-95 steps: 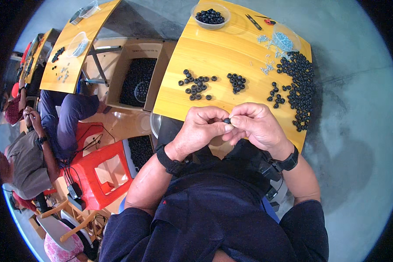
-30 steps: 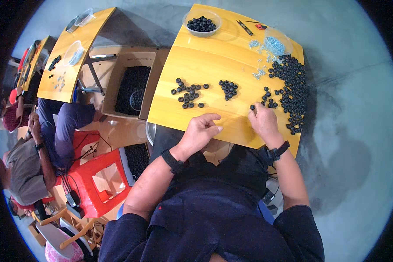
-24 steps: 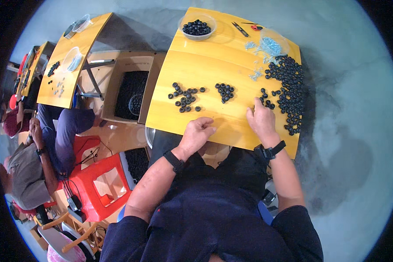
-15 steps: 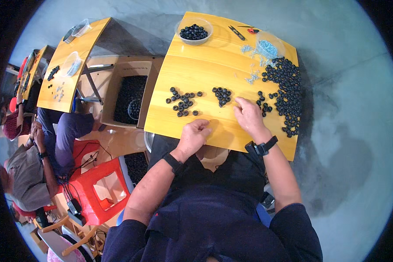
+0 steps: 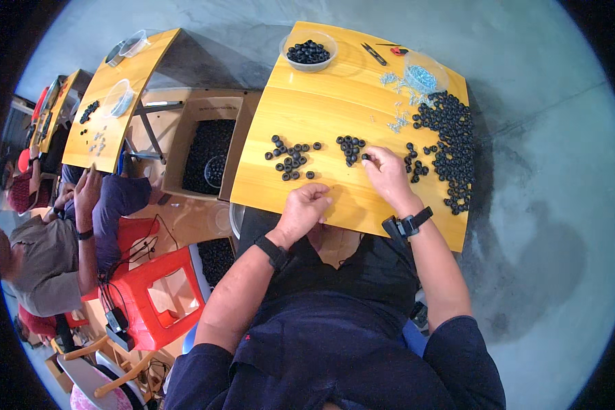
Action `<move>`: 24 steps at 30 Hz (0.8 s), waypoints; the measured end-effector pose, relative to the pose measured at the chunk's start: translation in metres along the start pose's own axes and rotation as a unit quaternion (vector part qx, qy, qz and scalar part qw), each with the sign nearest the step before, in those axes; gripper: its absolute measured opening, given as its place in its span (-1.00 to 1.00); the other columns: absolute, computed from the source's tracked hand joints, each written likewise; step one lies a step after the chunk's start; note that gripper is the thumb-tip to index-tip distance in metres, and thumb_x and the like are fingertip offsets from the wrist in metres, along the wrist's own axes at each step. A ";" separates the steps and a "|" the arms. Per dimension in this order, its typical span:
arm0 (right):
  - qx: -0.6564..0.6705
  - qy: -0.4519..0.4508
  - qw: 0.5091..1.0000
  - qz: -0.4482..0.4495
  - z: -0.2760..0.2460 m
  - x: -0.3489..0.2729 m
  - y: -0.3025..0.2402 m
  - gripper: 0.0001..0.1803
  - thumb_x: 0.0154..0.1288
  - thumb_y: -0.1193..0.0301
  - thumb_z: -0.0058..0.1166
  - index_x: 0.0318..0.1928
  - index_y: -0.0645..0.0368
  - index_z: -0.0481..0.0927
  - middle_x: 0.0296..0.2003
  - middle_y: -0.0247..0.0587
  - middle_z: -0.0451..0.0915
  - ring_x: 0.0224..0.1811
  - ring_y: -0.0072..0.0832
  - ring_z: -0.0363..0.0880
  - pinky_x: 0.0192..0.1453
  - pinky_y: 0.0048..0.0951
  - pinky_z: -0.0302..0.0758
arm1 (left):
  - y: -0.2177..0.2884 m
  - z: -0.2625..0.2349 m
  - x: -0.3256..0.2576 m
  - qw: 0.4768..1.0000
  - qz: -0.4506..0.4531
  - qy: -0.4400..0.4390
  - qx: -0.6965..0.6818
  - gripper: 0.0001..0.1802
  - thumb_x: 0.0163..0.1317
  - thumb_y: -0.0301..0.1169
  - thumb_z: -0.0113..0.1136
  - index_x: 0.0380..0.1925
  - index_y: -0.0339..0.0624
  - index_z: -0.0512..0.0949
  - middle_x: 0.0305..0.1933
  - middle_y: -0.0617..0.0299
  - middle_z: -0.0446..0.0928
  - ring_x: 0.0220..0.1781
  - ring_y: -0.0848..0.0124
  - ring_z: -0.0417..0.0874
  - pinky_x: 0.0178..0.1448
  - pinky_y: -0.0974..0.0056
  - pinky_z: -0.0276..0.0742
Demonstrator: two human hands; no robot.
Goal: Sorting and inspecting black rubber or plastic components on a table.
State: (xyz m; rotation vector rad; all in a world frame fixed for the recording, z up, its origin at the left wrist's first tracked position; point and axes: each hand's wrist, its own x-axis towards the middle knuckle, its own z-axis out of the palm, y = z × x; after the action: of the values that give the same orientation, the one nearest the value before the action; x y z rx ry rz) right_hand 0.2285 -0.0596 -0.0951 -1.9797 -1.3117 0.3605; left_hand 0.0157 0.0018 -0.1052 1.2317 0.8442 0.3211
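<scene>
Between the thumb and finger of my right hand is a small round black piece with a hole. This hand is just right of a small cluster of like black pieces. My left hand rests at the table's near edge, its fingers pinched together; whether they hold anything small is hidden. Above that hand lies a looser group of black pieces. A few more black pieces sit to the right of my right hand.
On the yellow table stands a clear bowl of black pieces. Snips and a tipped tub of small bluish pieces lie at the back. A large black heap lines the right edge. Leftward are a carton, red stool and seated co-worker.
My right hand has turned slightly, and a black piece now shows in its pinch. My left hand has barely moved. The co-worker at left has raised a hand toward their table.
</scene>
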 end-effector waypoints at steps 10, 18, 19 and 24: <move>0.109 -0.035 0.992 -0.051 -0.003 -0.041 -0.047 -0.83 0.09 0.43 0.20 -0.34 0.26 0.56 -0.49 -0.11 0.58 -0.50 -0.35 0.58 -0.40 -0.37 0.50 | 0.019 0.011 -0.013 0.995 -0.031 -0.012 -0.095 -0.71 0.29 -0.37 0.15 -0.07 -0.33 0.53 -0.32 0.29 0.56 -0.49 0.59 0.49 -0.38 0.48 0.47; 0.013 -0.110 0.979 -0.168 -0.002 -0.042 -0.057 -0.85 0.08 0.36 0.16 -0.43 0.18 0.55 -0.54 -0.09 0.53 -0.48 -0.13 0.56 -0.38 -0.19 0.50 | 0.018 -0.009 -0.003 0.988 -0.062 -0.114 -0.081 -0.80 0.26 -0.37 0.16 -0.23 -0.29 0.59 -0.38 0.29 0.59 -0.49 0.60 0.52 -0.34 0.48 0.49; 0.019 -0.128 0.975 -0.182 -0.002 -0.040 -0.056 -0.85 0.09 0.35 0.16 -0.43 0.18 0.56 -0.54 -0.10 0.53 -0.48 -0.14 0.56 -0.38 -0.19 0.50 | 0.020 -0.009 -0.001 0.988 -0.070 -0.126 -0.062 -0.79 0.26 -0.36 0.16 -0.24 -0.29 0.59 -0.38 0.29 0.60 -0.49 0.59 0.53 -0.35 0.48 0.48; 0.066 -0.215 0.964 -0.138 -0.003 -0.028 -0.055 -0.82 0.07 0.35 0.18 -0.42 0.21 0.57 -0.48 -0.08 0.58 -0.41 -0.17 0.59 -0.33 -0.24 0.52 | 0.024 -0.014 0.005 0.985 -0.089 -0.145 -0.034 -0.77 0.27 -0.34 0.16 -0.23 -0.31 0.58 -0.38 0.27 0.60 -0.47 0.56 0.56 -0.35 0.47 0.48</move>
State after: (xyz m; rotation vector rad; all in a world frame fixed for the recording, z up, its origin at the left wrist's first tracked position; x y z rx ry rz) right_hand 0.1803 -0.0734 -0.0588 -1.6300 -1.7589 0.7517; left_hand 0.0145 0.0227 -0.0861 1.0986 0.6783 0.0243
